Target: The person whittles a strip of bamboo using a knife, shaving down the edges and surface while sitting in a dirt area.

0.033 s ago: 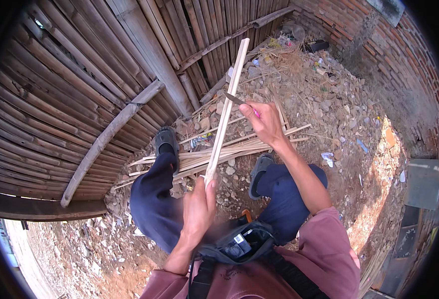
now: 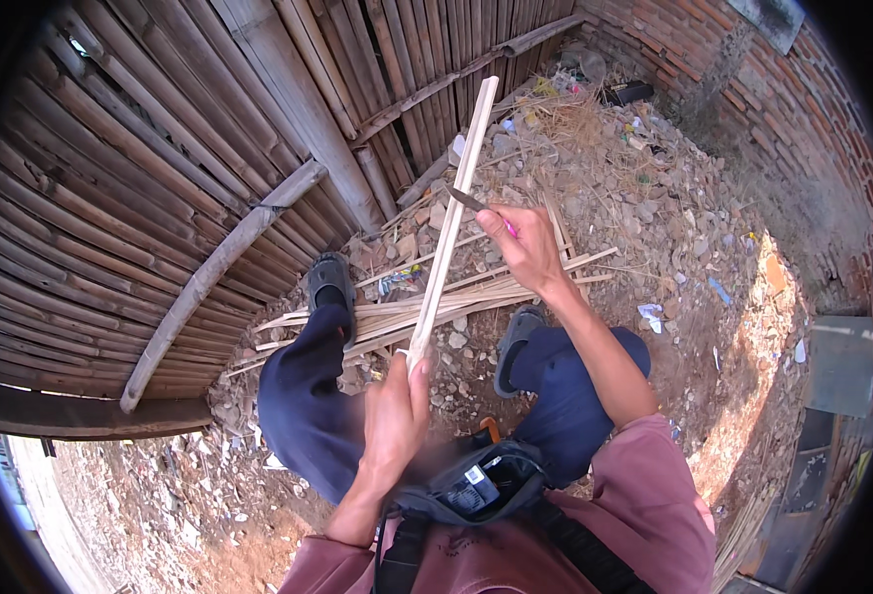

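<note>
My left hand [image 2: 397,411] is closed round the near end of a long pale wooden strip [image 2: 444,247], which points up and away from me with a groove along its length. In my right hand [image 2: 523,241] is a knife [image 2: 468,200] with a dark blade; a bit of pink shows at its handle between the fingers. Its blade lies across the strip, past the strip's middle toward the far end. Beneath, on the ground between my feet, several similar strips [image 2: 476,294] lie in a loose pile.
A bamboo wall [image 2: 109,228] rises on the left, with a brick wall [image 2: 783,89] at the far right. Rubble [image 2: 644,188] with bits of litter covers the ground. An open black pouch [image 2: 476,485] hangs at my waist. My shoes [image 2: 329,282] stand on either side of the pile.
The knife blade has shifted very slightly toward me along the strip. My left hand and the strip look almost still.
</note>
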`<state>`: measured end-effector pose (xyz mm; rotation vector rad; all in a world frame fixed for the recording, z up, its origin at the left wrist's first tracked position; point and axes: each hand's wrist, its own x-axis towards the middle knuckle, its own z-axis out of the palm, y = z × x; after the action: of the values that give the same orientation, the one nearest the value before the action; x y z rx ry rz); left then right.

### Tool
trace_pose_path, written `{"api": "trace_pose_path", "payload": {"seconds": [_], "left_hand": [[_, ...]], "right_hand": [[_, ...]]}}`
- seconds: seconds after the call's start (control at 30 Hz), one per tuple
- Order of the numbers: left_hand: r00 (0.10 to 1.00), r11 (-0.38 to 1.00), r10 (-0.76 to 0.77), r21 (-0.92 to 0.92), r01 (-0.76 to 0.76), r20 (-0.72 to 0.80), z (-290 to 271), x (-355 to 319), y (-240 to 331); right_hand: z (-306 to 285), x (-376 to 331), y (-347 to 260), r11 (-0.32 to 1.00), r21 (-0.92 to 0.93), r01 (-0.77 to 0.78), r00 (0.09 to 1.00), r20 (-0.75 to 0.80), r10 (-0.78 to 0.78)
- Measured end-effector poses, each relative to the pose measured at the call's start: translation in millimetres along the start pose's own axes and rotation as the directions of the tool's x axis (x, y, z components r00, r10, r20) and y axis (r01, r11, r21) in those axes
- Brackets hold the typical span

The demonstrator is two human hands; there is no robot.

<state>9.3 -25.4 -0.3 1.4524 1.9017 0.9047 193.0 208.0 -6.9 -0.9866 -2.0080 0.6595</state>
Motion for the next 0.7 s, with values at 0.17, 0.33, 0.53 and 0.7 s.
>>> {"api": "trace_pose_path", "payload": {"seconds": [0.17, 0.33, 0.53, 0.7], "left_hand": [[1.0, 1.0, 0.006, -0.007, -0.005, 0.023, -3.0, -1.0, 3.2], [1.0, 0.998, -0.004, -0.057, 0.006, 0.029, -5.8, 6.7, 8.1], [0.999, 0.995, -0.007, -0.099, 0.01, 0.031, -2.4, 22.3, -12.2], [1.0, 0.995, 0.018, -0.097, -0.016, 0.023, 6.9, 25.7, -3.1]], "right_hand": [[3.1, -15.2, -18.6, 0.99, -0.008, 0.14, 0.99, 0.02, -0.14], [16.0, -24.9, -18.2, 0.984, 0.054, 0.172, 0.974, 0.141, -0.178], [14.9, -23.8, -49.9, 0.998, 0.06, 0.012, 0.928, 0.372, -0.033], [42.5, -34.6, -17.6, 0.998, 0.04, 0.058, 0.985, 0.158, -0.064]]}}
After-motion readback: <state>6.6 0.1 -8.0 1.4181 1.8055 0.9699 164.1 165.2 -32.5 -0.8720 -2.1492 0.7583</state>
